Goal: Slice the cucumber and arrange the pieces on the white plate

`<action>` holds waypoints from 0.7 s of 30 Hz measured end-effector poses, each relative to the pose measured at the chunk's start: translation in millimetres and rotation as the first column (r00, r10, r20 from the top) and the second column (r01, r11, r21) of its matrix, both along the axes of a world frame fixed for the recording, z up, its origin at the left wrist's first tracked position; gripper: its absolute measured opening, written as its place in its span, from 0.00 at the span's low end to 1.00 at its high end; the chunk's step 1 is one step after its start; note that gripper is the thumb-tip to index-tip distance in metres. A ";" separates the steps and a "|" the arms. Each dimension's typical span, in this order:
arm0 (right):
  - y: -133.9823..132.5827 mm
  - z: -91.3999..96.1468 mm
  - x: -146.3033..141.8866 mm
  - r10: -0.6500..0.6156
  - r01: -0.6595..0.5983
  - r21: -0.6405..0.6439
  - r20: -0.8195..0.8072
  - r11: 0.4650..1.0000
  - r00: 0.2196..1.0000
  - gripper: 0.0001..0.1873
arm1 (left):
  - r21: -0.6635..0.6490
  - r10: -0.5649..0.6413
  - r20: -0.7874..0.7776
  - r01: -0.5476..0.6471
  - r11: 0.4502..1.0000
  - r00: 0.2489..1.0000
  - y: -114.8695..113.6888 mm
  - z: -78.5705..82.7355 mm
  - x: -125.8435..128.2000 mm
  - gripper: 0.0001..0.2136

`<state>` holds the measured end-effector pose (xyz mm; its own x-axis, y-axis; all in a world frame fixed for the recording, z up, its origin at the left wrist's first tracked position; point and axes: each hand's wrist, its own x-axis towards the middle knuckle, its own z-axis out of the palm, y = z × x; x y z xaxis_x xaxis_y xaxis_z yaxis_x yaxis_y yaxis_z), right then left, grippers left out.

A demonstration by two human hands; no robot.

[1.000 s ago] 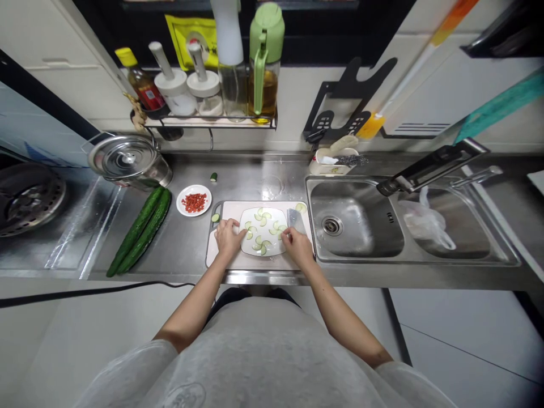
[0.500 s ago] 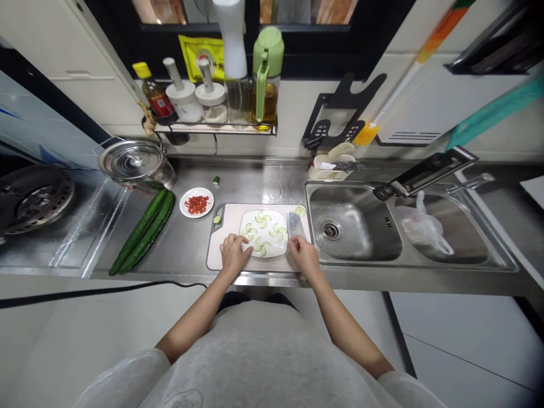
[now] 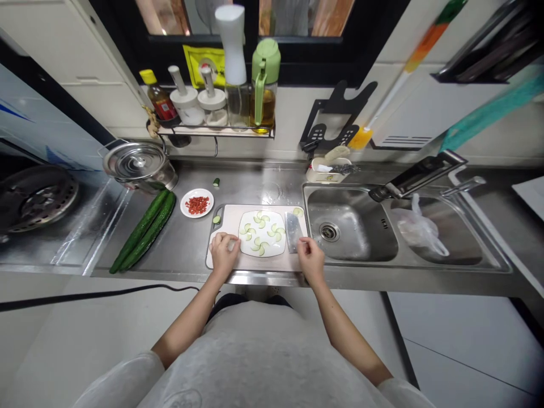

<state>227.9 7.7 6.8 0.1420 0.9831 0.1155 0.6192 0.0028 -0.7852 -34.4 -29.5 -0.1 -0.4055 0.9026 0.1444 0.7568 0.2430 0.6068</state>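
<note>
A white plate (image 3: 278,250) lies on a pale cutting board (image 3: 229,212), with thin cucumber slices (image 3: 258,245) set on it in several pinwheel groups. My left hand (image 3: 224,255) is just off the plate's left edge, over the board, its fingers loosely bent and a small gap between thumb and forefinger. A broad knife blade (image 3: 292,228) rests flat between the plate and the board's right edge. Beside the blade's near end is my right hand (image 3: 311,260), fingers curled with the tips together; what they hold, if anything, is hidden. The knife's handle cannot be seen.
Two whole cucumbers (image 3: 147,232) and a small dish (image 3: 183,211) of chopped red pieces (image 3: 197,205) are on the left. A lidded pot (image 3: 140,167) stands behind. The double sink (image 3: 352,226) borders the board's right side. Bottles (image 3: 263,90) line a wall rack.
My left hand has come off the plate's rim and shifted left. My right hand has drawn slightly right, away from the plate. The cucumber pinwheels keep their arrangement.
</note>
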 end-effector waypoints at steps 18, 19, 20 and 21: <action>13.4 2.7 38.5 -0.342 0.392 0.026 -0.439 0.920 0.831 0.20 | 0.058 0.330 0.155 -0.342 0.938 0.931 -8.2 -6.1 -58.3 0.06; 14.4 3.3 36.7 -0.346 0.393 0.021 -0.430 0.919 0.834 0.20 | 0.076 0.352 0.170 -0.369 0.927 0.920 -3.0 -6.6 -63.8 0.07; 15.4 3.7 35.4 -0.347 0.390 0.016 -0.422 0.921 0.838 0.20 | 0.089 0.377 0.187 -0.398 0.913 0.907 2.9 -7.3 -70.0 0.07; 16.5 3.9 34.2 -0.344 0.384 0.013 -0.415 0.923 0.842 0.21 | 0.098 0.409 0.214 -0.436 0.895 0.887 9.5 -7.9 -76.9 0.08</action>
<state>262.1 24.2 10.6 0.5407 0.8391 0.0590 0.2251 -0.0767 -0.9713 -111.3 -20.0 -8.0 -0.7753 0.6155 0.1421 0.4736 0.4177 0.7754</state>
